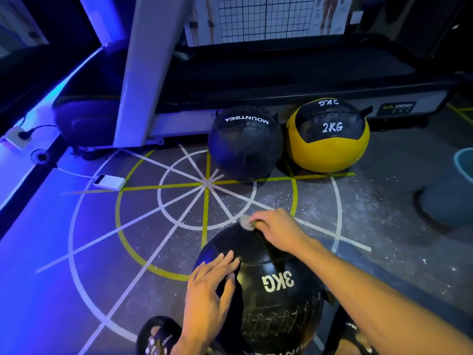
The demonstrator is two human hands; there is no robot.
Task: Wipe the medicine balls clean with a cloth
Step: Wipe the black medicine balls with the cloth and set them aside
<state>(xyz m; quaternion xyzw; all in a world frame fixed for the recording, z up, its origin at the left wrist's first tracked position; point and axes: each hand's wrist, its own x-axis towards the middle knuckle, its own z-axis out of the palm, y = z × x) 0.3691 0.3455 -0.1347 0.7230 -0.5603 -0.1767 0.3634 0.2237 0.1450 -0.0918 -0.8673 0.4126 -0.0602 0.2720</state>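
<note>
Medicine ball marked 3KG [268, 285], black with laced stitching on its near side, sits on the gym floor [128, 239] between the person's feet, directly under both hands. From the head view, the left hand [210, 293] lies flat on the ball's left upper side, fingers straight and spread, steadying it without curling round anything. Beyond it and to its right, the right hand [275, 230] reaches over the far top of the ball with fingers curled, pinching a small pale cloth [247, 222] that presses on the ball's far edge; the cloth is blurred, so its shape is hard to make out.

Farther out from the right hand, two more balls rest on the floor against a treadmill base [281, 93]: a black ball lettered MOUNTSEA [245, 144] and, touching it or just beside it on its right, a yellow and black ball marked 2KG [329, 139]. White and yellow painted lines run across the floor in circles and spokes. Well to the left of the left hand lies a white power bank [110, 181] with a cable. A black sandal [156, 336] shows below the left wrist.
</note>
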